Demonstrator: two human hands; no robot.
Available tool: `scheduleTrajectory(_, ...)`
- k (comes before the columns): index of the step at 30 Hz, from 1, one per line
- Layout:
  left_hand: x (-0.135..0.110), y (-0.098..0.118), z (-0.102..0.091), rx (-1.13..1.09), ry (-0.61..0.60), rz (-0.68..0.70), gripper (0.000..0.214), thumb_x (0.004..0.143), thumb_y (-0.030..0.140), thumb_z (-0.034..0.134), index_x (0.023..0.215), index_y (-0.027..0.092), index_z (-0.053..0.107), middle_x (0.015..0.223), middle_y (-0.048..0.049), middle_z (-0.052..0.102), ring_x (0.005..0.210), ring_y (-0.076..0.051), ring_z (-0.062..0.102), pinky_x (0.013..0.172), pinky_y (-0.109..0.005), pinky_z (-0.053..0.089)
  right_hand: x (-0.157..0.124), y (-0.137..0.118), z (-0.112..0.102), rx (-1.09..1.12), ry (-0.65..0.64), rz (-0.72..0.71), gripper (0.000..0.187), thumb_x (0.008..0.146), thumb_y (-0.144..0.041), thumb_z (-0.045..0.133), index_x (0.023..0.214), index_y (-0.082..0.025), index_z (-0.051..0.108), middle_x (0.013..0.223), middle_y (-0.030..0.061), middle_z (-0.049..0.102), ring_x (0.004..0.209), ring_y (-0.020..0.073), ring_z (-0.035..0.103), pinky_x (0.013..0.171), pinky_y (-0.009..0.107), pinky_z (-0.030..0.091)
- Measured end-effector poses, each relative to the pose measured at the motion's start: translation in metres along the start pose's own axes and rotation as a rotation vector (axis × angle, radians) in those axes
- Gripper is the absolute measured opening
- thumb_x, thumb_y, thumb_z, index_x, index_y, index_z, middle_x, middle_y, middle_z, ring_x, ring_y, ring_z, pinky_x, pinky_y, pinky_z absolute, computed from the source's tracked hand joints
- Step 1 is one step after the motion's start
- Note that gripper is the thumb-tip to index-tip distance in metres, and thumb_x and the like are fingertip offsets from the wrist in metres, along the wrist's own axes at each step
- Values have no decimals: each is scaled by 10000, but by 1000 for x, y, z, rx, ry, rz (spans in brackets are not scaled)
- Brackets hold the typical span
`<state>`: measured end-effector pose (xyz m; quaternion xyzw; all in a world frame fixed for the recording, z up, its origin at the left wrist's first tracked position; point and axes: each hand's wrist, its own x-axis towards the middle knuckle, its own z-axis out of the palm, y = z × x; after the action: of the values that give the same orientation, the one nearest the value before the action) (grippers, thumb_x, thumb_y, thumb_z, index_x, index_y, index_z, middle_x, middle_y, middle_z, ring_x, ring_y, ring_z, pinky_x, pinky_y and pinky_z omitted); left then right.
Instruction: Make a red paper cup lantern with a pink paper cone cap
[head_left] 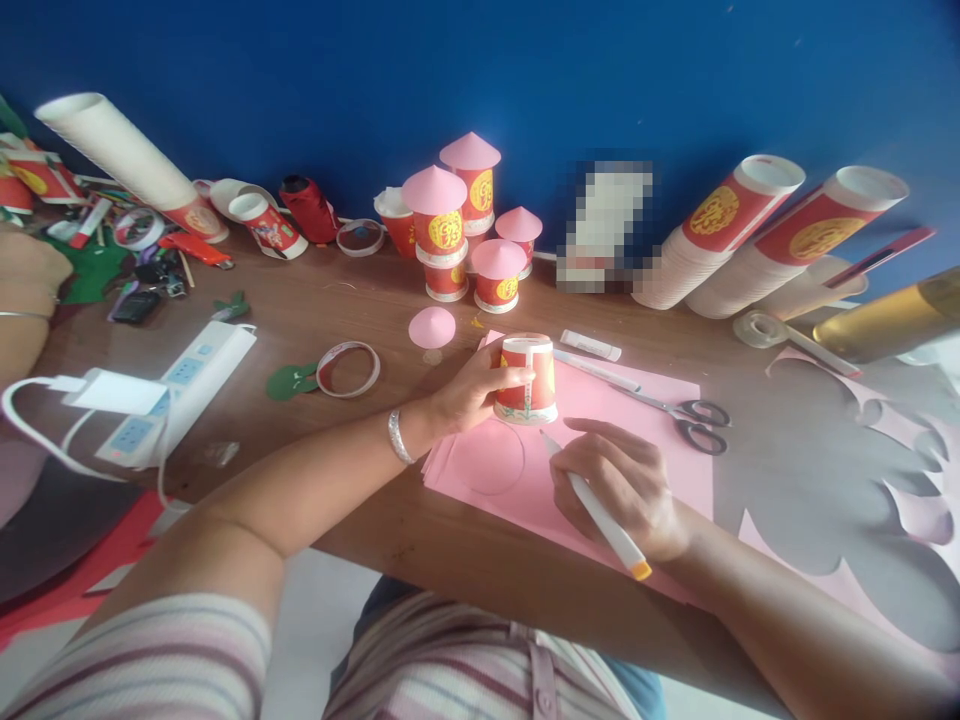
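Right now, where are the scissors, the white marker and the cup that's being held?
Scissors point(666, 405): head view, near where blades meet handles.
White marker point(602, 513): head view, middle of its barrel.
Paper cup point(541, 387): head view, red wall beside the white seam.

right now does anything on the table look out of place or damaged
One pink cone lies by itself on the table, while four other cones sit on cups. At the right, pink paper scraps with curved cut-outs lie strewn about. I see no spill.

Craft workspace; scissors point(657, 401), pink paper point(487, 465)
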<state>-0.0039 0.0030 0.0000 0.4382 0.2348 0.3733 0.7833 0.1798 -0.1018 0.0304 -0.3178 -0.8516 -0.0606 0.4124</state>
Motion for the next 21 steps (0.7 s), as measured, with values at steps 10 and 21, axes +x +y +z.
scheduleTrajectory(10, -1, 6, 6, -52, 17, -31, 438, 755, 261, 817, 1172, 204, 698, 1029, -56, 676, 929, -186, 608, 845, -334, 493, -2, -1, 2, 9, -41, -8, 253, 797, 20, 632, 915, -191, 559, 660, -36, 548, 563, 122, 509, 720, 342, 644)
scheduleTrajectory(21, 0, -4, 2, 23, 42, -21, 529, 826, 360, 784, 1310, 227, 617, 1207, -81, 666, 1167, -279, 602, 999, -425, 462, 0, -5, 3, 40, -79, 15, 236, 851, -3, 586, 939, -216, 533, 675, -48, 509, 567, 113, 482, 652, 295, 591)
